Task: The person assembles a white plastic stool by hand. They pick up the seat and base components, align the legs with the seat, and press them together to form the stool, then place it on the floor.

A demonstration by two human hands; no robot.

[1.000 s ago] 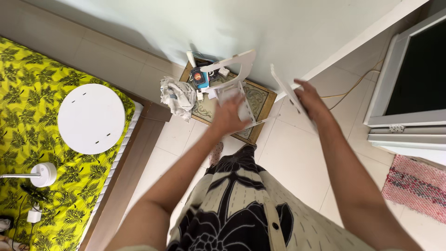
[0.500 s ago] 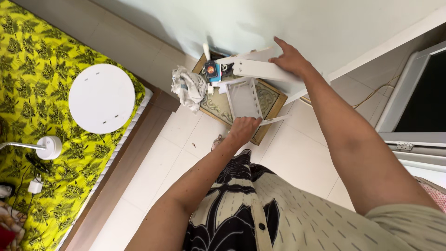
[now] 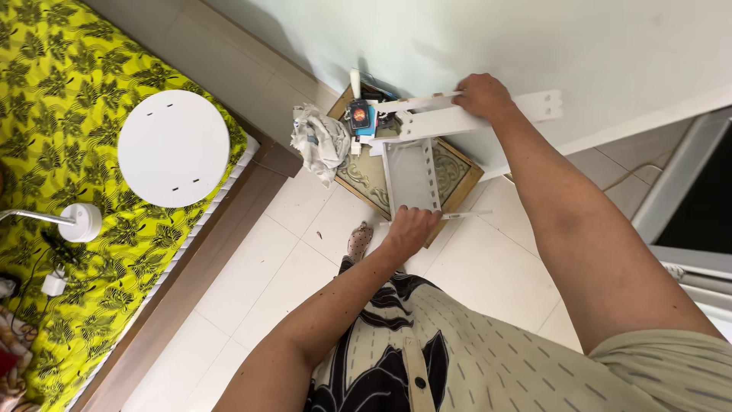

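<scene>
A white flat-pack furniture frame stands on the floor by the wall, with a white rectangular panel (image 3: 412,174) facing me. My left hand (image 3: 409,230) grips the panel's near lower edge, next to a thin white rod (image 3: 469,215). My right hand (image 3: 482,95) presses on the top of a long white slat (image 3: 457,120) that runs across the frame's far end, near the wall. A second white slat (image 3: 415,101) lies just behind it.
A patterned mat (image 3: 364,174) lies under the frame, with crumpled paper (image 3: 318,140) and a small blue and red box (image 3: 360,116) beside it. A round white tabletop (image 3: 173,147) and a white lamp (image 3: 76,221) rest on the yellow leafy bedspread (image 3: 53,114) at left. A white appliance (image 3: 686,198) stands at right.
My right hand moved from holding a slat in the air to pressing it down on the frame near the wall. My left hand slid down to the panel's near edge.
</scene>
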